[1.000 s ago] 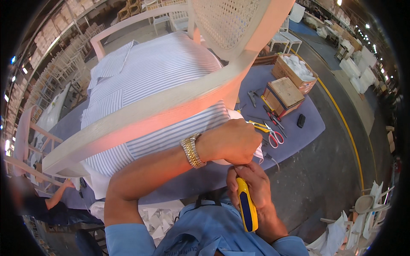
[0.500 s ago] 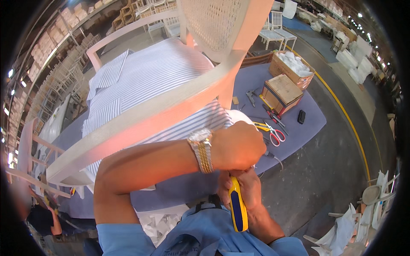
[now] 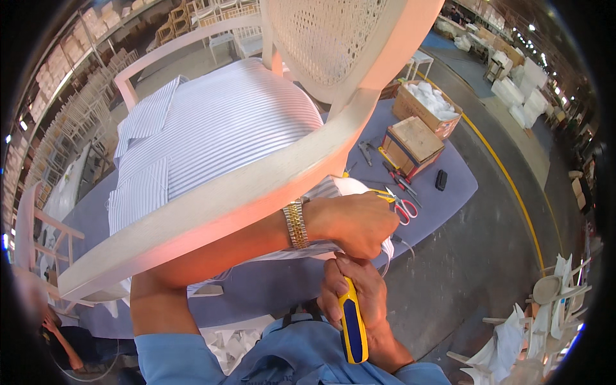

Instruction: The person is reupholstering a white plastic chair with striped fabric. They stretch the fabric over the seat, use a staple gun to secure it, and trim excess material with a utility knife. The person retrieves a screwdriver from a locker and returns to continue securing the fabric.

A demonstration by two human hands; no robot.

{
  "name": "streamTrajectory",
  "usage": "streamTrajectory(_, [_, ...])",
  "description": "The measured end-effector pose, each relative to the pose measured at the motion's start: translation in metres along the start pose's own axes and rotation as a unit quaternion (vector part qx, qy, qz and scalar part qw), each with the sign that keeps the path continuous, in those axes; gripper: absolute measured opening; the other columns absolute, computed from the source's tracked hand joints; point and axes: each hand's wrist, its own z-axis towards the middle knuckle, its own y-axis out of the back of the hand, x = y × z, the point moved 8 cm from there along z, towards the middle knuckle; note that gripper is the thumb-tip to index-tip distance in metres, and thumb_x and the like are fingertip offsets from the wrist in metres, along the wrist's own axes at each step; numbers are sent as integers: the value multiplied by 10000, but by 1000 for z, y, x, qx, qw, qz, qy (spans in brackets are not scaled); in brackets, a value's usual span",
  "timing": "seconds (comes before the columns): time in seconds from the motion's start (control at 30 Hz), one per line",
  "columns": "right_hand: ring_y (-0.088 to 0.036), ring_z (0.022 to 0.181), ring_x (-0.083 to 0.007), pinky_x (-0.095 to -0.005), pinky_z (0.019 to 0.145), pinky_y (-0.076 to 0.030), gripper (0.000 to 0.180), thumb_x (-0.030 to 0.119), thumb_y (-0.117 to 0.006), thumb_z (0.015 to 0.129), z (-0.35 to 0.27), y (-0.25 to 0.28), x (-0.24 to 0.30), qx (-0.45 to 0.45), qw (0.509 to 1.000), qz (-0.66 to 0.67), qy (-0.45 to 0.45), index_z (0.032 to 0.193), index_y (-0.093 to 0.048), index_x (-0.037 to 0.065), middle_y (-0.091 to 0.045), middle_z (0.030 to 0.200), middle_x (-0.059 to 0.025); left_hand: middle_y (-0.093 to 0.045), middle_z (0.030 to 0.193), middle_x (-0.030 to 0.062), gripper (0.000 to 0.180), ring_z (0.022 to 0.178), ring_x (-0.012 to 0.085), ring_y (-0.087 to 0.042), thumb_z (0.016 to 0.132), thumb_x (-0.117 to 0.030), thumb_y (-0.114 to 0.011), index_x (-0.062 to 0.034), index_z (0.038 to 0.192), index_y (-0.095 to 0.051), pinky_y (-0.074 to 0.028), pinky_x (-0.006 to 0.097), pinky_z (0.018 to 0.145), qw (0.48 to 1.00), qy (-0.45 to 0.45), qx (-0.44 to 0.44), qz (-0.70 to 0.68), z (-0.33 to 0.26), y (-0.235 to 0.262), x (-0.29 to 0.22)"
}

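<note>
While the yellow-and-blue tool (image 3: 354,326) is clasped in the right hand (image 3: 364,285), the left hand (image 3: 359,224) is curled just beyond | its hold cannot be told | striped fabric (image 3: 218,128) is spread on the chair (image 3: 256,192), leftward beyond the grip | red-handled scissors (image 3: 397,201) are laid beyond, rightward

From the person's head, one wide fisheye view faces down and forward, close over the left hand (image 3: 364,224), right hand (image 3: 371,289) and chair (image 3: 237,194).
</note>
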Motion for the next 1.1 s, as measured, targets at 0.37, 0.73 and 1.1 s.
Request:
streamTrajectory(0.37, [-578,454,-222,-324,400,-490,128,162,-482,1063,12,9,-30,1,997,-41,65,1054,-480,34,-517,717,-90,-704,719,192,121,705,386,-716,657,-115,-726,-2,700,-722,-565,459,623,998,-29,-35,50,-5,-24,-11])
streamTrajectory(0.73, [-604,507,-214,-336,464,-523,210,223,-505,1102,20,6,-37,46,989,-82,114,1060,-505,18,-537,711,-84,-731,784,157,141,739,347,-729,731,-180,-747,-48,780,-754,-570,451,642,997,-11,-13,71,-3,-31,-9])
streamTrajectory(1.1, [-614,519,-229,-336,472,-525,191,183,-497,1097,24,13,-40,2,993,-69,101,1105,-526,-6,-550,746,-86,-725,784,163,124,764,343,-731,740,-160,-728,-46,779,-756,-565,450,673,997,-26,-35,66,-7,-28,-17])
